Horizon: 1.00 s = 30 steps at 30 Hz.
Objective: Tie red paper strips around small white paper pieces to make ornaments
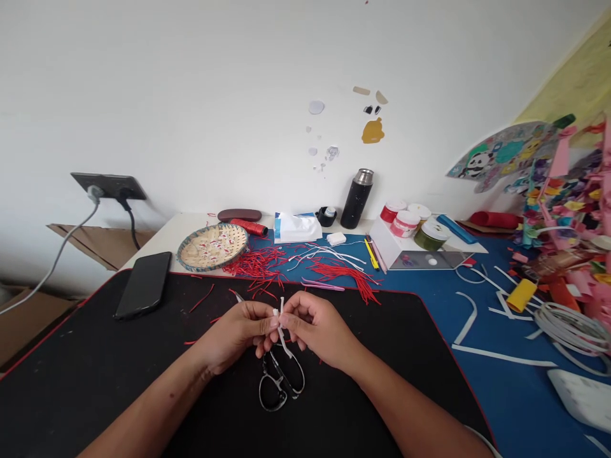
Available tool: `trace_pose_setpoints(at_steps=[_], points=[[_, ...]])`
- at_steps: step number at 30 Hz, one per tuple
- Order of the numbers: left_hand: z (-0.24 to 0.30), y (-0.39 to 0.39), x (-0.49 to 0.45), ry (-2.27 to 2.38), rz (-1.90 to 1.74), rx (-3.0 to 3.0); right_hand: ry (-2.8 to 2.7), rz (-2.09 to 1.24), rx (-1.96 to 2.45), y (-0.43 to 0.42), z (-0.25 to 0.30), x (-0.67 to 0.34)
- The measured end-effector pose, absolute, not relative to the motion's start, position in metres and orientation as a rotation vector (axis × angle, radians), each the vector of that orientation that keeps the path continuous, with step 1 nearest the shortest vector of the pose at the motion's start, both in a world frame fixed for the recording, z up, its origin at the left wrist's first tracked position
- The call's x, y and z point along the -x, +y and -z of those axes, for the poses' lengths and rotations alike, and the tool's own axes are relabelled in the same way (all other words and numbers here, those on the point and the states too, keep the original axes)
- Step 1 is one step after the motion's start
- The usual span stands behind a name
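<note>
My left hand (pixel 243 331) and my right hand (pixel 317 324) meet over the black mat (pixel 382 356). Both are closed in a pinch on a thin white strip (pixel 285 343), which looks folded or knotted between the fingertips. One short end points up and a longer tail hangs down. Beneath the hands lies a pair of scissors (pixel 296 381), its dark handle loops toward me and a blade tip showing past my left hand. Cut red cords (pixel 260 267) and white cords (pixel 334 254) are spread just beyond the mat's far edge.
A woven basket (pixel 214 245) and a phone (pixel 143 286) sit at left. Along the back stand a black thermos (pixel 357 198) and several jars (pixel 432 235) on a white box. White paper strips (pixel 501 355) and a coiled cable (pixel 573 327) lie at right. Tweezers (pixel 322 286) rest mid-table.
</note>
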State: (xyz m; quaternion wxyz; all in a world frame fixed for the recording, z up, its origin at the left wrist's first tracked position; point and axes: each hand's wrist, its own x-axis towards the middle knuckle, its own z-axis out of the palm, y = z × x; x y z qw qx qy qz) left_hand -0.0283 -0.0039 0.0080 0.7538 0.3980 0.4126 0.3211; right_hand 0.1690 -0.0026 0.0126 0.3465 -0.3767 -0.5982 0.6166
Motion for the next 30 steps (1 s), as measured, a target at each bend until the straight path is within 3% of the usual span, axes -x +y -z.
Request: trace_pose_setpoints(at_steps=[30], points=[[-0.008,-0.007,0.032,0.879,-0.632,-0.938,-1.412,-1.79,0.973,-0.004,-0.023,-0.167]])
